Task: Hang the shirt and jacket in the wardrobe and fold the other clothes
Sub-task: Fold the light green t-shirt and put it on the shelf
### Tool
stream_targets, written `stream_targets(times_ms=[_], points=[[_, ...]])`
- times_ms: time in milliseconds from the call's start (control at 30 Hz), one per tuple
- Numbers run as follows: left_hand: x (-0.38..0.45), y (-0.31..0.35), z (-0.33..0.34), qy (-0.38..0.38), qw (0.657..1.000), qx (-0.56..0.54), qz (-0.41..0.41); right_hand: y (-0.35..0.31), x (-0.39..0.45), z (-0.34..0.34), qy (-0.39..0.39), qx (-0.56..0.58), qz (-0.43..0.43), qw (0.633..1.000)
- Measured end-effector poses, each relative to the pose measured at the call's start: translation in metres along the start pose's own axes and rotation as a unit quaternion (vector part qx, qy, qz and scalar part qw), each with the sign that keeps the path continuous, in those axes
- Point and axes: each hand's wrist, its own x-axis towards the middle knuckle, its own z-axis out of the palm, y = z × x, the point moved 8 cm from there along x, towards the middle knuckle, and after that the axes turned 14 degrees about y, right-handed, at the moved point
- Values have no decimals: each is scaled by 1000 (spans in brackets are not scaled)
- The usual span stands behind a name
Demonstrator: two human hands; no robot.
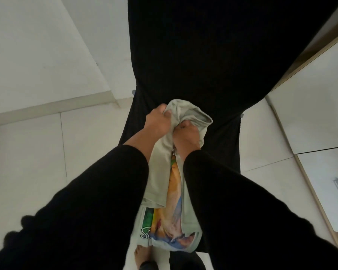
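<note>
Mid-frame, above the black-draped surface (183,55): both hands bunch the top of a pale printed T-shirt (164,191). Left hand (158,121) and right hand (185,135) each clench fabric, letting it hang straight, likely to shake it out for folding.

Two hands (158,121), one printed shirt (170,191), one black cloth (193,55)
</note>
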Motion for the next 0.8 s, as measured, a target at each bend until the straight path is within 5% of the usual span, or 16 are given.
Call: stream_targets(times_ms=[300, 667, 800], points=[[-68, 32, -82, 43, 998, -31, -35, 0, -71, -98, 48, 129, 88, 987], [-213, 133, -250, 119, 983, -141, -5, -59, -195, -333, 158, 129, -55, 977], [-256, 192, -298, 125, 971, -188, 84, -87, -228, -389, 177, 185, -98, 962]])
